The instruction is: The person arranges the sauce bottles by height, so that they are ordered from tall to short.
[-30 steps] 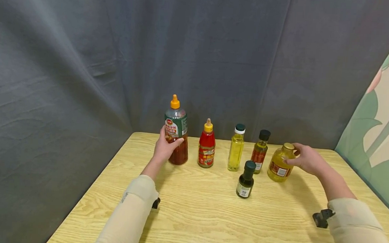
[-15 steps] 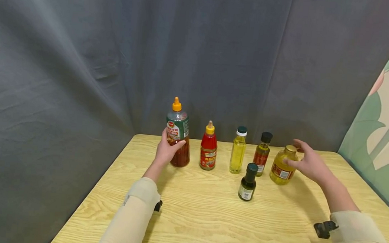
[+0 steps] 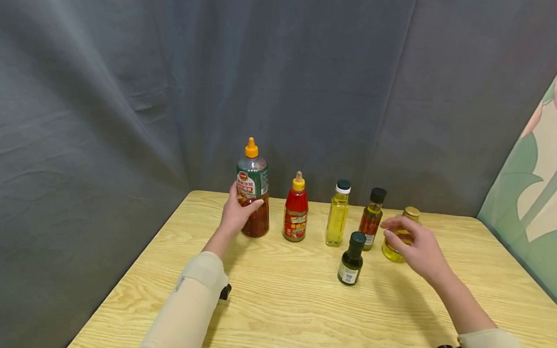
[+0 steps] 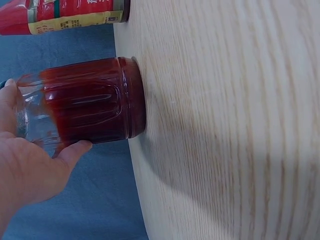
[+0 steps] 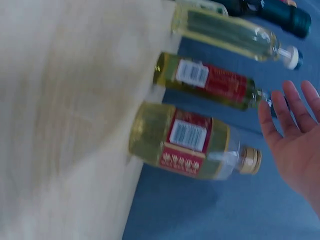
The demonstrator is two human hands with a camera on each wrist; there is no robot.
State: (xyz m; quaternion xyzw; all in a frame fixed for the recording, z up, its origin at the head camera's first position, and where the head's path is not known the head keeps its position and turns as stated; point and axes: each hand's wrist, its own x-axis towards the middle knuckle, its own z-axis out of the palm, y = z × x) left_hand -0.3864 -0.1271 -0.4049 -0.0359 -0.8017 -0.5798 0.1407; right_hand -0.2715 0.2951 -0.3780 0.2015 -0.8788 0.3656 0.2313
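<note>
My left hand (image 3: 234, 214) grips a large sauce bottle (image 3: 258, 220) with an orange nozzle cap, which stands upright on the table. In the left wrist view, its thumb lies against the clear side of the bottle, above the dark red sauce. The right hand (image 3: 421, 253) holds nothing; its fingers are extended. From the head view it partly covers the round gold-capped oil bottle (image 3: 412, 213). Close to those fingertips stands a slim black-capped oil bottle (image 3: 370, 222) with a red label. The right wrist view shows both oil bottles beside the hand (image 5: 295, 140).
A red squeeze bottle (image 3: 296, 212) with a yellow cap stands right of the large one. Further right is a tall clear bottle (image 3: 337, 220) of yellow oil. A small dark green bottle (image 3: 351, 261) stands nearer the front. A grey curtain (image 3: 283, 89) hangs behind the table.
The right hand has let go of the round gold-capped oil bottle and moved left and toward me, across its front. My left hand stays on the large sauce bottle.
</note>
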